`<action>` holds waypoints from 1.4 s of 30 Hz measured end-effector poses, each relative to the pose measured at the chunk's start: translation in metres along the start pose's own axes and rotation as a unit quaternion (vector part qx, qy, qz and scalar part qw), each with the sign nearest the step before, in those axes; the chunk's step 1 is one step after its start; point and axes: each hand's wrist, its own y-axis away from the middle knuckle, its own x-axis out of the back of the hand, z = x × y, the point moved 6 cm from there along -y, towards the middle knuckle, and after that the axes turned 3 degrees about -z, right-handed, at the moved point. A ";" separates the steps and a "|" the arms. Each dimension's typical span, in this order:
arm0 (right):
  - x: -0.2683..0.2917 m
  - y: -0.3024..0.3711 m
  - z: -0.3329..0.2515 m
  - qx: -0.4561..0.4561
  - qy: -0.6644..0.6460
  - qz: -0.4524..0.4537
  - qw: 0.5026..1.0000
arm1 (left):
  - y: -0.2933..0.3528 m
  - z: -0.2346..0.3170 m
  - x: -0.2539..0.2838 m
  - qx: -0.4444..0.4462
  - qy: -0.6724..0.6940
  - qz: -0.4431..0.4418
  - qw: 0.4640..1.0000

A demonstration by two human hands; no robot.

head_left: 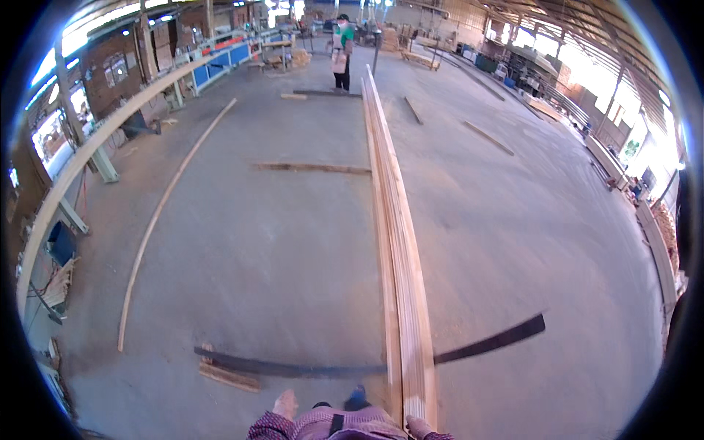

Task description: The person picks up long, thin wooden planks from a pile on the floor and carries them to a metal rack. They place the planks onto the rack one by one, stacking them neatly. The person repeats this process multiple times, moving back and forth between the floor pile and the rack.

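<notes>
A long bundle of narrow light-wood boards [396, 220] runs from beside my right side toward the far end of the hall. It lies across dark crosspieces; the nearest crosspiece [293, 368] passes beneath it in front of me. My right hand [419, 427] appears over the near end of the boards, its fingers mostly hidden, so contact is unclear. My left hand [286, 404] is held low at my left, with nothing visible in it and its fingers apparently loosely extended. Nearest to it is a short wood offcut [230, 377] beside the dark crosspiece.
A person in a green top [342, 51] stands near the boards' far end. One thin strip [172, 198] lies on the floor at left. Farther left runs a long raised beam [103, 136] on supports. Loose sticks [489, 138] lie right of the bundle.
</notes>
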 end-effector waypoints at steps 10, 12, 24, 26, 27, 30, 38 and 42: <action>0.178 -0.209 -0.064 0.034 -0.078 0.026 0.996 | -0.073 -0.007 -0.004 0.192 -0.008 -0.103 0.976; 0.193 -0.244 -0.068 0.026 -0.133 0.049 0.990 | -0.106 -0.009 0.007 0.207 -0.009 -0.110 0.972; 0.192 -0.345 -0.110 -0.236 -0.163 -0.089 0.954 | -0.393 0.049 0.202 0.085 -0.038 0.000 0.996; 0.211 -0.380 -0.161 0.014 0.009 -0.057 0.998 | -0.449 0.102 0.266 0.093 0.066 0.031 0.993; 0.220 -0.395 -0.167 -0.018 -0.104 -0.042 0.993 | -0.477 0.140 0.307 0.061 0.135 0.069 0.986; 0.240 -0.443 -0.187 -0.187 -0.366 -0.044 0.910 | -0.535 0.281 0.440 -0.089 0.229 0.171 0.954; 0.351 -0.552 -0.299 0.086 0.003 -0.074 0.994 | -0.555 0.567 0.716 -0.185 0.064 0.259 0.946; 0.371 -0.575 -0.304 -0.057 -0.339 -0.074 0.936 | -0.546 0.587 0.726 -0.266 -0.172 0.315 0.895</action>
